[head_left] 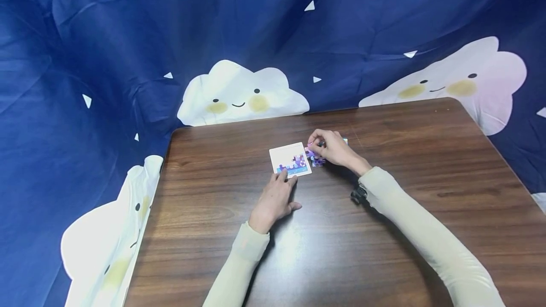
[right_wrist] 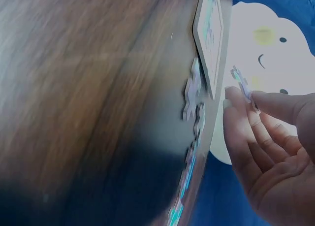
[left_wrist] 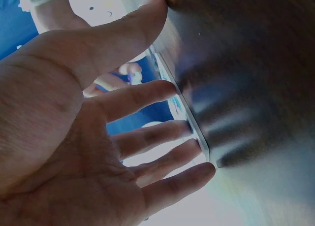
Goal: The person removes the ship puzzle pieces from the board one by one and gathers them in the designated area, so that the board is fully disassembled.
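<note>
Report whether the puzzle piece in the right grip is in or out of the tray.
Out: the right grip pinches the puzzle piece in the air, visibly apart from the white tray.

The counter (head_left: 204,193) looks like smooth wood with a glossy sheen, and the backdrop (head_left: 128,22) like creased, matt cloth. The puzzle board (head_left: 282,154) and pieces (right_wrist: 193,90) resemble smooth card; the 2 sleeves (head_left: 409,212) are cloth.
</note>
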Tool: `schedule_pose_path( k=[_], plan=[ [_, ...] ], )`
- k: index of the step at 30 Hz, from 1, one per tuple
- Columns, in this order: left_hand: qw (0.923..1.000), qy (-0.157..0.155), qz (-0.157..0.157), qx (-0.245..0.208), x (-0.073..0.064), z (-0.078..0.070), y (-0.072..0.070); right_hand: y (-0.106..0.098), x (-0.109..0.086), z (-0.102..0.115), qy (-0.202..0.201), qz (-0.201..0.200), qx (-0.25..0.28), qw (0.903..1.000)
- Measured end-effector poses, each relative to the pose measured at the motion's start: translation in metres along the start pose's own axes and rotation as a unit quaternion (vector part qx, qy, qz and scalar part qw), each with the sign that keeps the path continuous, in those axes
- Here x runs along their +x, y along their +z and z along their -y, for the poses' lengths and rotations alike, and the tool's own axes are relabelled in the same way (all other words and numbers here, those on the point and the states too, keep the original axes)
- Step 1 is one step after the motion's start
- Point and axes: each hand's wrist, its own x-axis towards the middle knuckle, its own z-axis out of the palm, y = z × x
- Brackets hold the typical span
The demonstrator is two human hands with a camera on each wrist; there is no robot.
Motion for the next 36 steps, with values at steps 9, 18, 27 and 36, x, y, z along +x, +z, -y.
schedule_pose_path(
  k=[9,18,27,36],
  plan=[
    [0.9997,-0.010,0.017,-0.015,0.000,-0.001,0.000,-0.021,-0.010,-0.010,0.033,-0.004,0.038,0.9987],
    [0.9998,-0.008,0.008,-0.016,-0.001,-0.001,0.001,-0.032,-0.020,-0.023,0.046,-0.008,0.035,0.9983],
    [0.9997,-0.007,0.011,-0.019,-0.001,-0.001,0.000,-0.033,-0.027,-0.029,0.061,0.007,0.021,0.9979],
    [0.9999,-0.001,0.000,-0.016,-0.001,-0.001,0.002,-0.034,-0.035,-0.031,0.071,0.026,-0.034,0.9966]
  ],
)
